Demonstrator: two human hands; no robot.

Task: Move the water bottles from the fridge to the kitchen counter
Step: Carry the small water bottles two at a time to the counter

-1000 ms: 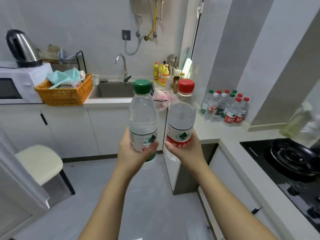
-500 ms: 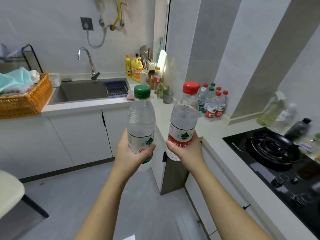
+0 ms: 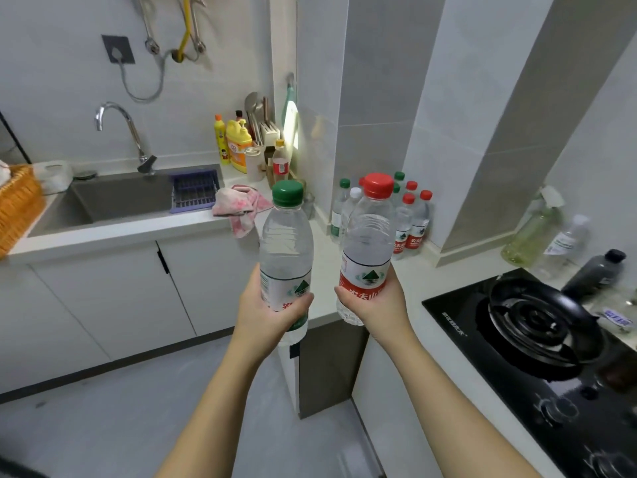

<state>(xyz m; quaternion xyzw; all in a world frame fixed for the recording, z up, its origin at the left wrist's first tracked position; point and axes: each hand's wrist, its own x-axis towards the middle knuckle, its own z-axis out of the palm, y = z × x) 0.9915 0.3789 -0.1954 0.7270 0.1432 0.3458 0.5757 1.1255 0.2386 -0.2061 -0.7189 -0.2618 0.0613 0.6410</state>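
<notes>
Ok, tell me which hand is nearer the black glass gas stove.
Right. The right hand, gripping the red-capped clear plastic bottle, is just left of the stove; the left hand, holding the green-capped bottle, is farther left.

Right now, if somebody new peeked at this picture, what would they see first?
Two water bottles held up in the middle: the left hand grips the green-capped bottle, the right hand the red-capped bottle. Behind them a cluster of bottles stands in the corner of the counter, and a black stove sits at the right.
</notes>
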